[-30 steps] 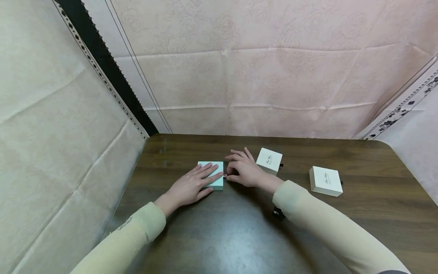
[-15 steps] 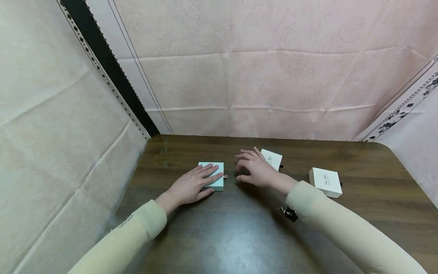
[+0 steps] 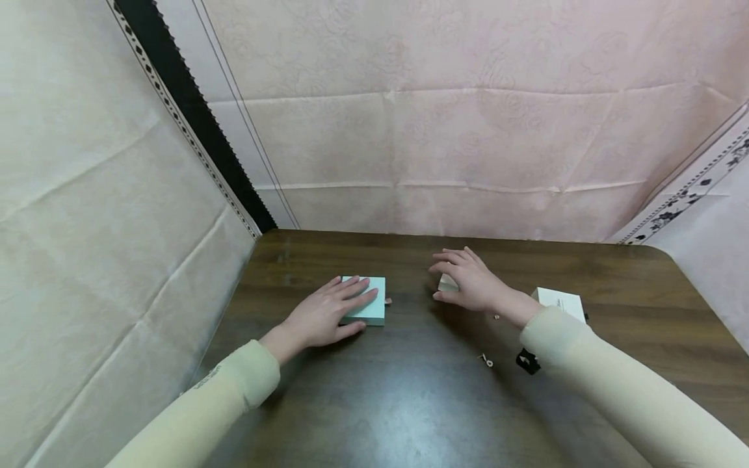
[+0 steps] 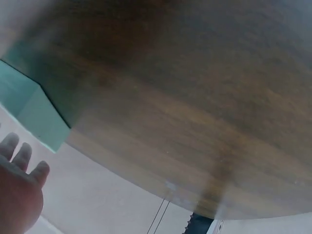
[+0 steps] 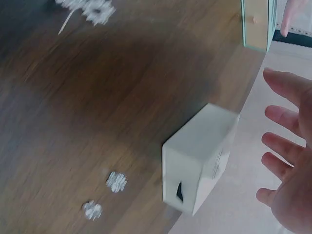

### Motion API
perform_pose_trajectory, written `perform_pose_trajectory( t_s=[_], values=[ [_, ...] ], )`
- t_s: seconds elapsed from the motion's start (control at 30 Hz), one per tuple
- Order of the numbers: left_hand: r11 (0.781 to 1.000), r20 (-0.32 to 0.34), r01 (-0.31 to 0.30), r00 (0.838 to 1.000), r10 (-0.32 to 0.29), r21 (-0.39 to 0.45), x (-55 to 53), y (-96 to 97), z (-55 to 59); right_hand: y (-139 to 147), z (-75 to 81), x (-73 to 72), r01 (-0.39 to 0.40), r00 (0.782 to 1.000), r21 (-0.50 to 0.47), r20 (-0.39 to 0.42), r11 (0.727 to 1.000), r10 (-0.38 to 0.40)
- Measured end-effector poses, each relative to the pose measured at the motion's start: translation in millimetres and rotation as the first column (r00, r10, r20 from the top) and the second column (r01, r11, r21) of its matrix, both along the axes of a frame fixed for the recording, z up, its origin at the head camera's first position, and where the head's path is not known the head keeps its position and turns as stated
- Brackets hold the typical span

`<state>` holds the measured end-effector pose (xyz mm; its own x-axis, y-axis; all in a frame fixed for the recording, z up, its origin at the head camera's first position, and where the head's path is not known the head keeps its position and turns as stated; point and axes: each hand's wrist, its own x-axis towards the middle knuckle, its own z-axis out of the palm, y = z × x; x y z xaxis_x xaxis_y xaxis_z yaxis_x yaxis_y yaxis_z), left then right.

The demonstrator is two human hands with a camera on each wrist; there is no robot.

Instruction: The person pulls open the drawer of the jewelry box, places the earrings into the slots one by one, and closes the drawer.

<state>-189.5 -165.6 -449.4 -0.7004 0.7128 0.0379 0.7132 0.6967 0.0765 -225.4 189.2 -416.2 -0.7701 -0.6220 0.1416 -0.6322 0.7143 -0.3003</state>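
My left hand [image 3: 322, 315] lies with its fingers spread flat on the lid of a turquoise box [image 3: 377, 292]. A small pinkish tab [image 3: 388, 301] sticks out of the box's right side. In the left wrist view the fingertips show beside the turquoise box [image 4: 41, 114]. My right hand [image 3: 476, 286] holds nothing, its fingers loosely bent above a white box [image 3: 448, 283] that it mostly covers. The right wrist view shows this white box [image 5: 187, 168] with a dark tab on its end, apart from the fingers.
A second white box [image 3: 558, 301] sits behind the right forearm. Small sparkly flower-shaped pieces [image 5: 116, 181] lie near the first white box. Another shiny piece with a thin pin [image 5: 92, 9] lies closer to me. Patterned cloth [image 3: 439, 143] hangs beyond the wooden table's back edge.
My right hand has moved right, away from the turquoise box's tab, to over the nearer white box. Small shiny pieces have come into view under that arm. My left hand stays on the turquoise box.
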Motion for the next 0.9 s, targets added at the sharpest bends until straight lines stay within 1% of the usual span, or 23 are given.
perform_pose_trajectory(
  t_s=[0.23, 0.43, 0.57, 0.77, 0.9],
  values=[
    [0.999, 0.021, -0.045, 0.999, 0.045, 0.02, 9.9, 0.4, 5.7, 18, -2.0, 0.3, 0.063, 0.998, 0.049, 0.01, 0.997, -0.064],
    [0.995, 0.039, -0.088, 0.995, 0.087, 0.038, 22.4, 5.2, 13.9, 27, -9.8, -0.2, 0.08, 0.997, 0.067, -0.01, 0.995, -0.079],
    [0.994, 0.041, -0.11, 0.993, 0.109, 0.025, 31.0, 10.4, 18.5, 31, -14.7, -1.0, 0.084, 0.996, 0.085, -0.014, 0.993, -0.083],
    [0.994, 0.069, -0.105, 0.992, 0.105, 0.001, 43.1, 20.0, 23.7, 35, -20.7, -2.4, 0.095, 0.995, 0.089, -0.013, 0.991, -0.094],
    [0.996, 0.066, -0.087, 0.994, 0.087, -0.005, 49.9, 25.3, 27.5, 36, -24.9, -5.3, 0.089, 0.996, 0.088, -0.009, 0.992, -0.088]
  ],
)
